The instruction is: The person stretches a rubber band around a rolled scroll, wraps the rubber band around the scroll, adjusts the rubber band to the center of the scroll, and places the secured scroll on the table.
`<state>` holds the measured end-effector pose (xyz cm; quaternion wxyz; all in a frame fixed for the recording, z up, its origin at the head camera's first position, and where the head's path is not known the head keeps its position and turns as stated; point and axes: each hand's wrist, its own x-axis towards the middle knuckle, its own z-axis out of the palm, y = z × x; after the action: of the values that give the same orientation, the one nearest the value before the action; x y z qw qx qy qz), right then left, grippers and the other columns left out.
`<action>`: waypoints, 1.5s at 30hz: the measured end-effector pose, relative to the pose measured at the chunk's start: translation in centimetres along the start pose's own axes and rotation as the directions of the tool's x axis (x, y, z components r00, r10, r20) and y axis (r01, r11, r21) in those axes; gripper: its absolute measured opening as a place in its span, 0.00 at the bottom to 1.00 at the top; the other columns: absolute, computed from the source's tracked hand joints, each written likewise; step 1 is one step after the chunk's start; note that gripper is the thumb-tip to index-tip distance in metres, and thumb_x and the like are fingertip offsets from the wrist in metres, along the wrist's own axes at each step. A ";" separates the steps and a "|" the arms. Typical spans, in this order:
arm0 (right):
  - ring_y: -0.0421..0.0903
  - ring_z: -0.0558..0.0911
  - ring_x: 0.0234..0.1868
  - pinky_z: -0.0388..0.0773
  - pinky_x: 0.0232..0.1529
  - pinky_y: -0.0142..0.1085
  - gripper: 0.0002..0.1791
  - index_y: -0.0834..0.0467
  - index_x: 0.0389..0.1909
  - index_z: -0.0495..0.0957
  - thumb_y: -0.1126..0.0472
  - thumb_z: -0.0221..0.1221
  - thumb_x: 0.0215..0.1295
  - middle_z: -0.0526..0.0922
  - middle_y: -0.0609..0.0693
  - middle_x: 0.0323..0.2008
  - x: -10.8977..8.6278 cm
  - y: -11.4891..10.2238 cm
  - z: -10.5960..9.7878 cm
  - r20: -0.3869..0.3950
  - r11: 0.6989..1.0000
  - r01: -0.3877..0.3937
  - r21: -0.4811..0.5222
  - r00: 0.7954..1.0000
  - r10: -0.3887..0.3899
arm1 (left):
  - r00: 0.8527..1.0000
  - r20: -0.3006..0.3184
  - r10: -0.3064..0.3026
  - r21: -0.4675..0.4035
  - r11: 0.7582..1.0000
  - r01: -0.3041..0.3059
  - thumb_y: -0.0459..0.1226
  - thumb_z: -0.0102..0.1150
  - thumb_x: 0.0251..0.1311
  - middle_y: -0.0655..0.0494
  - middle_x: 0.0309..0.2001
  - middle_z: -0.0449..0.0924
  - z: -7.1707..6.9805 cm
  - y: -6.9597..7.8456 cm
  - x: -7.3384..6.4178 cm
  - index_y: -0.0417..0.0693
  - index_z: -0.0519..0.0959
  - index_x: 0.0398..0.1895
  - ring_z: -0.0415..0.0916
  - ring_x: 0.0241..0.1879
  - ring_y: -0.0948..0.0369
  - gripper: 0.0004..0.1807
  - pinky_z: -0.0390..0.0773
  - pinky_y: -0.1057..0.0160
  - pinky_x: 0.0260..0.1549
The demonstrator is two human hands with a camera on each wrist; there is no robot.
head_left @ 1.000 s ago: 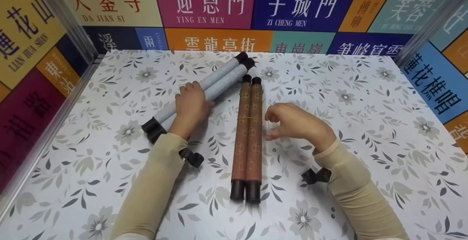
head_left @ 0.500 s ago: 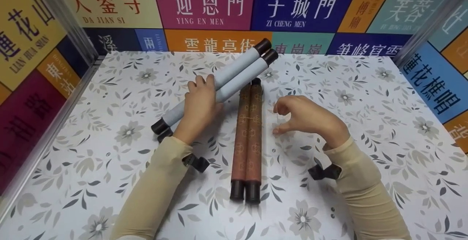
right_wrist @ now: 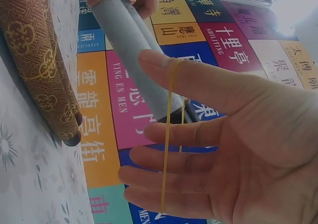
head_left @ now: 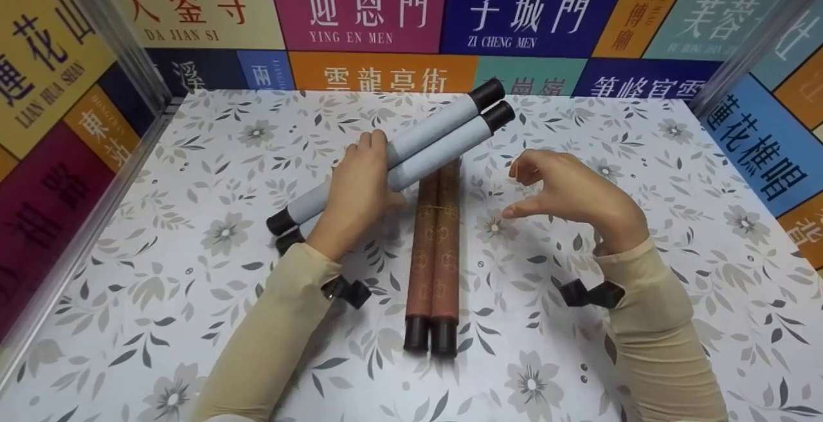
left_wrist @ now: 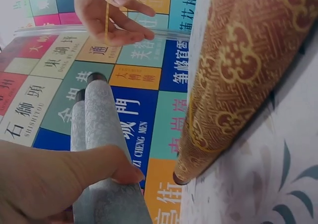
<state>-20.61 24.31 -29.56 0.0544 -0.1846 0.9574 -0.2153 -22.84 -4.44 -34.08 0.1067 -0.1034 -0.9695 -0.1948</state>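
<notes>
Two pale blue rolls [head_left: 432, 126] (black-tipped)

Two rods [head_left: 448, 261] are laid lengthwise, side by side, along the middle of the tabletop [head_left: 161, 319]. Over their far end, a second pair [head_left: 434, 123] is held slantwise by the left fingers [head_left: 365, 142]. At right, a band [right_wrist: 167, 139] is stretched across the right fingers [right_wrist: 194, 180]. Behind, the tabletop is bordered by a wall [head_left: 360, 10].
</notes>
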 end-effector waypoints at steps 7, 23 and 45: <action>0.57 0.80 0.52 0.75 0.57 0.52 0.32 0.62 0.48 0.75 0.49 0.75 0.48 0.82 0.61 0.48 -0.3 0.2 -0.5 -0.019 1.000 -0.001 0.004 1.000 0.001 | 0.998 0.028 0.063 0.057 0.996 -0.064 0.42 0.70 0.38 0.43 0.48 0.76 0.1 0.6 -0.4 0.46 0.64 0.61 0.75 0.46 0.43 0.42 0.77 0.44 0.47; 0.60 0.78 0.56 0.74 0.59 0.55 0.35 0.64 0.51 0.74 0.46 0.75 0.49 0.81 0.63 0.52 -0.6 0.5 -1.7 -0.027 0.996 -0.088 0.031 0.996 0.089 | 0.986 0.086 0.140 0.079 0.986 -0.147 0.41 0.56 0.42 0.46 0.46 0.75 1.0 0.8 -0.3 0.43 0.64 0.53 0.74 0.46 0.47 0.30 0.76 0.47 0.46; 0.60 0.77 0.56 0.73 0.59 0.56 0.39 0.64 0.52 0.73 0.41 0.74 0.48 0.79 0.64 0.52 -0.6 0.8 -1.8 -0.045 0.992 -0.118 0.048 0.992 0.120 | 0.958 0.175 0.227 0.041 0.971 -0.237 0.57 0.60 0.47 0.48 0.38 0.77 1.9 0.8 -0.6 0.45 0.62 0.54 0.77 0.37 0.50 0.37 0.78 0.49 0.44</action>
<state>-20.66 25.86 -28.28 0.0484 -0.1208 0.9626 -0.2376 -22.40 -3.04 -35.60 0.0492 -0.2292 -0.9618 -0.1413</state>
